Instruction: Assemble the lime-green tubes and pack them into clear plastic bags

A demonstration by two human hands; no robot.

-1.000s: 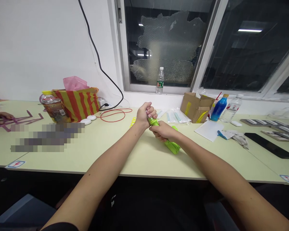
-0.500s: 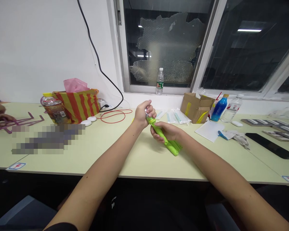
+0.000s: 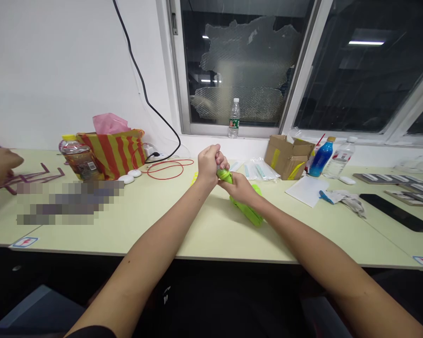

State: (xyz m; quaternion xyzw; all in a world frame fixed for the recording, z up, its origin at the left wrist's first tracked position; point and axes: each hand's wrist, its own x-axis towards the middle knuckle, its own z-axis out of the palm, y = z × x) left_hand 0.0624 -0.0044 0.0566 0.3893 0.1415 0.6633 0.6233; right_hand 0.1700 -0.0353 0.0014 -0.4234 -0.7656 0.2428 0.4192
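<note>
Above the middle of the pale table, my left hand (image 3: pixel 210 165) is closed round the upper end of a bright green object (image 3: pixel 225 175). My right hand (image 3: pixel 240 188) grips the same object just below, its fingers mostly hidden behind it. Another green part (image 3: pixel 251 213) extends down and to the right under my right wrist; whether it joins the held piece I cannot tell. Something yellow (image 3: pixel 194 178) shows just left of my left wrist.
A striped bag (image 3: pixel 118 152) and yellow-capped bottle (image 3: pixel 85 159) stand left. A person's hand (image 3: pixel 2 164) is near purple frames (image 3: pixel 38 178). Behind right are a cardboard box (image 3: pixel 287 157), bottles (image 3: pixel 320 157) and white paper (image 3: pixel 305 190). A black phone-like slab (image 3: pixel 396 212) lies right.
My right hand has turned and moved up against my left hand, covering more of the green object. The other person's hand at the far left has come further into view.
</note>
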